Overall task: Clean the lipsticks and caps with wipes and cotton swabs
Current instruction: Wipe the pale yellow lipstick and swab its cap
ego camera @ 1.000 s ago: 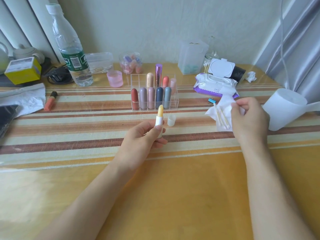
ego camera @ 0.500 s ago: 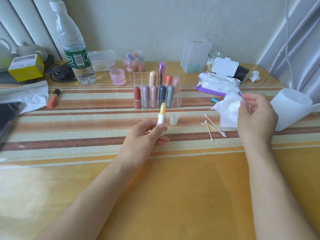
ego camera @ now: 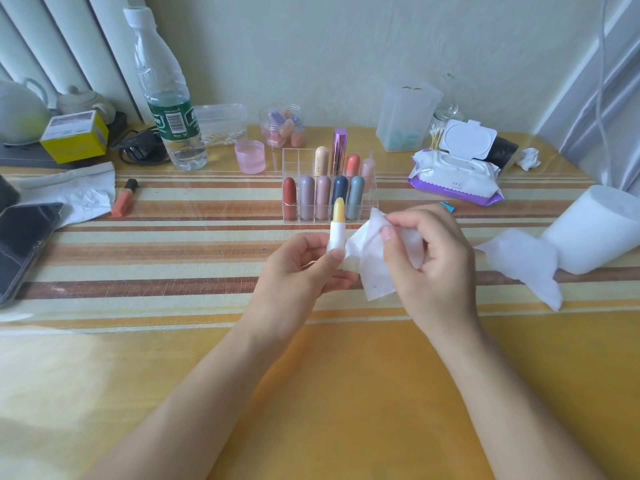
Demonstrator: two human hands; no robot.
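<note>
The left hand (ego camera: 298, 268) grasps the uncapped lipstick (ego camera: 337, 226) by its white barrel, thumb and fingers closed around the lower part; the right hand (ego camera: 426, 258) pinches a white wipe (ego camera: 370, 265) between thumb and fingertips, with the wipe's edge touching the barrel's right side. The lipstick is held above the striped table (ego camera: 173, 258), just in front of the clear organizer (ego camera: 329, 195) that holds the other lipsticks. Its long axis is close to vertical, with the pale yellow bullet pointing up and slightly away from the person. Risk, as a judgement: the bullet is extended and looks soft, so sideways pressure from the wipe could smear, dent or snap it; wiping should follow the axis and stay light. A loose grip on the smooth barrel could let it twist or slip. The hanging tail of the wipe could drag across the bullet. The lipstick's cap is not visible in this view.
</note>
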